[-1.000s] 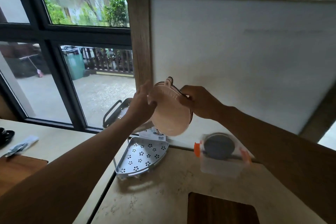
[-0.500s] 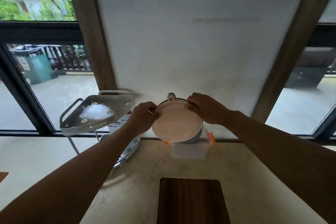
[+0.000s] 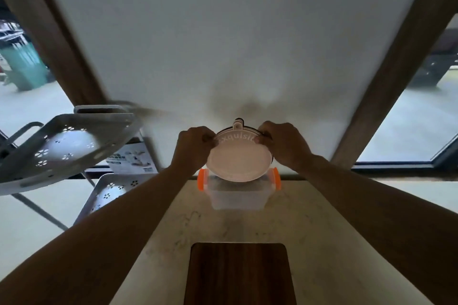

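The dish (image 3: 239,158), round and pink with raised lettering and a small tab at its top, is held in the air with its face tilted toward the person. It is close in front of the wall panel (image 3: 223,44) and directly above a clear box (image 3: 238,198). The left hand (image 3: 194,147) and right hand (image 3: 285,145) each grip the upper rim from their own side, fingers curled round the edge. The dish's lower edge overlaps the box top between the orange clips (image 3: 202,178); contact cannot be confirmed. The box stands on the counter (image 3: 322,230) against the wall, with a dark board (image 3: 239,275) nearer the person and a perforated rack (image 3: 62,148) to the left. Assessment: the placing step is in hand. The next move calls for an even two-handed lowering, keeping clear of the clips.
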A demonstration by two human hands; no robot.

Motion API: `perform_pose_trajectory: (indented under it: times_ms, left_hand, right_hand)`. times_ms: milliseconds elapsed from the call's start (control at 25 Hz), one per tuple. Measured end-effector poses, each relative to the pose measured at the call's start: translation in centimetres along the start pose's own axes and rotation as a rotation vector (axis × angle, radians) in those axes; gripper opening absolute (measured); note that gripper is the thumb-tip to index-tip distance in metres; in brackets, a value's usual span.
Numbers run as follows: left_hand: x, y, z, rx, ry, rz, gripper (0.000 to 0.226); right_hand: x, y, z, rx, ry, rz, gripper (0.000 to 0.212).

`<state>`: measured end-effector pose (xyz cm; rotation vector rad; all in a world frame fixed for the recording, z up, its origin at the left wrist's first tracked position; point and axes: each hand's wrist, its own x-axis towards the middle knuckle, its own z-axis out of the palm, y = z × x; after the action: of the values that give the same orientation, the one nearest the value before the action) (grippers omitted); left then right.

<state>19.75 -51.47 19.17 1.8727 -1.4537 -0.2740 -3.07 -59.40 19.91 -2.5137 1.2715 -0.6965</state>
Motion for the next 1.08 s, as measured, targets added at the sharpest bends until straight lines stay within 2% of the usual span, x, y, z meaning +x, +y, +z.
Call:
perform_pose_trajectory:
  times_ms: [400, 800, 1080]
  left_hand:
    - [2.6, -7.3, 9.6, 0.056, -0.110, -0.065, 0.011]
    - [2.4, -9.7, 14.5, -0.021, 0.070, -0.014, 0.017]
    - [2.4, -10.8, 15.5, 0.055, 0.056, 0.088, 0.026]
  right_hand:
    - [1.3, 6.4, 10.9, 0.089, -0.057, 0.107, 0.013]
    - [1.2, 8.2, 15.0, 0.126, 0.083, 0.137, 0.014]
    - [1.0, 9.1, 16.7, 0.141, 0.157, 0.147, 0.021]
